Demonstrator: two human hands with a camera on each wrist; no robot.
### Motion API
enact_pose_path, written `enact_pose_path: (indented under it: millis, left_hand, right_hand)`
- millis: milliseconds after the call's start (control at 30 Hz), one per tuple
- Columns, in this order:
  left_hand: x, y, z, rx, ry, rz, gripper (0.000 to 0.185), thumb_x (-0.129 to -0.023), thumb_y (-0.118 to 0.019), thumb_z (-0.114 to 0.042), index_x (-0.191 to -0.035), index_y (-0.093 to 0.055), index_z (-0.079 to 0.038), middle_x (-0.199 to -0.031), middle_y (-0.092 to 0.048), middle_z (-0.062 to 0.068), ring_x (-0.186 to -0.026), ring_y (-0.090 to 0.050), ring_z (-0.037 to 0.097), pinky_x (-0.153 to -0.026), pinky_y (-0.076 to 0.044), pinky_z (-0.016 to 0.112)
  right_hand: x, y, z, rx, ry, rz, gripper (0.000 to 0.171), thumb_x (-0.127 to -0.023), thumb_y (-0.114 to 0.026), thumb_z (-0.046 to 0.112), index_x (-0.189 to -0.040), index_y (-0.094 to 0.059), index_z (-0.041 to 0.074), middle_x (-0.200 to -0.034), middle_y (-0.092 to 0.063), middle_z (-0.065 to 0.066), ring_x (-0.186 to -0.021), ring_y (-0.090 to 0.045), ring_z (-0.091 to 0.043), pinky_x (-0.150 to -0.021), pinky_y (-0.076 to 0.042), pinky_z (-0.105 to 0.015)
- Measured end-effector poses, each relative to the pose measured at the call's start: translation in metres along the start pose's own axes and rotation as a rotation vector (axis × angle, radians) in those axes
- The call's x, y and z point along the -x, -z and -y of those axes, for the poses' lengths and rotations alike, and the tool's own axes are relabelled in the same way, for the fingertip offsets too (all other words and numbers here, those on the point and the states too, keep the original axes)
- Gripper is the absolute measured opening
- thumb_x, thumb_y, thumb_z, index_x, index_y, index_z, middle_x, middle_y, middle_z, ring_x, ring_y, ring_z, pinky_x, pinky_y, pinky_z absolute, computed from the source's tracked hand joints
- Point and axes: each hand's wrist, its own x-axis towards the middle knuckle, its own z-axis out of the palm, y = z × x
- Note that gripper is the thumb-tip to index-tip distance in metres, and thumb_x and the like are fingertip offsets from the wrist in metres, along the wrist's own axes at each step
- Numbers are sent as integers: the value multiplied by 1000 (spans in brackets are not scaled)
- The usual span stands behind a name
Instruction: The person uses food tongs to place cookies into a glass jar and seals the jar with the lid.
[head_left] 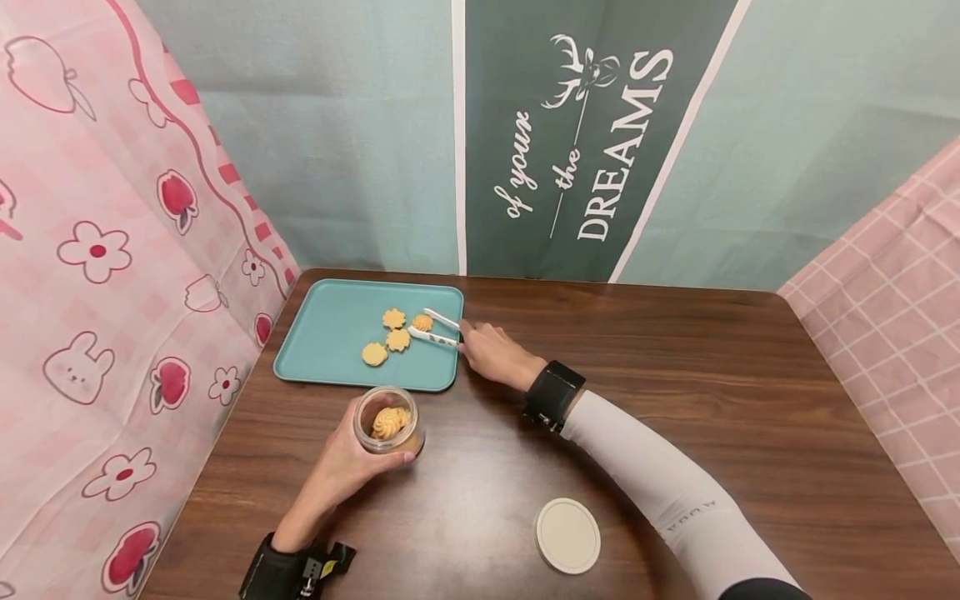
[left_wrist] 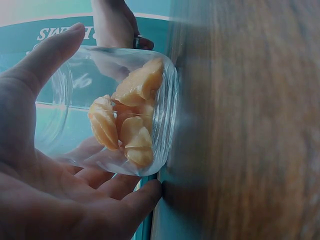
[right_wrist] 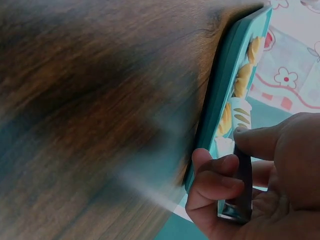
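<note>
My left hand [head_left: 345, 467] grips a clear glass jar [left_wrist: 80, 57], thumb on one side and fingers on the other. Inside are several piped butter cookies [head_left: 388, 422], seen through the glass in the left wrist view. My right hand [head_left: 498, 354] holds tongs [head_left: 442, 339] with white tips and a dark handle, its fingers curled round them. The tips stand apart over the right side of a teal tray [head_left: 322, 333], on either side of a swirled cookie [head_left: 423, 322]. Left of it lie a flower-shaped cookie [head_left: 393, 318], another [head_left: 397, 339] and a rounder one [head_left: 374, 354].
A round cream lid [head_left: 567, 536] lies on the brown wooden table [head_left: 675, 358], near the front. Behind the table hangs a green cloth [head_left: 360, 167] with lettering. Pink patterned cloth [head_left: 120, 275] lines the left side, and pink checked cloth [head_left: 892, 275] the right.
</note>
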Motion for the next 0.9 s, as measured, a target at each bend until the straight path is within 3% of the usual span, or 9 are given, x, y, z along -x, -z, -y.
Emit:
enact_pose_path:
  millis: [367,900]
  left_hand:
    - [0,0,0,9,9,6,100,-71,-101,-24,-150,-42,-9,-144,-61,11,-136,-54,30,-115,-37,56]
    - [0,0,1,20,7,8,100,-70,-102,-26,-150,-43,-9,-144,-61,11,-136,-54,31,-115,-38,56]
  right_hand:
    - [3,-7,-2,39,30,-43,26,-111,-55,15,-131,-59,-3,-90,-66,-14,-81,-71,-28,-64,-59,-38]
    - [19,-6,-9,21,47,-67,25,-110,-57,11,-130,-59,-4,-81,-58,-8,-71,-63,-22,-60,-55,-36]
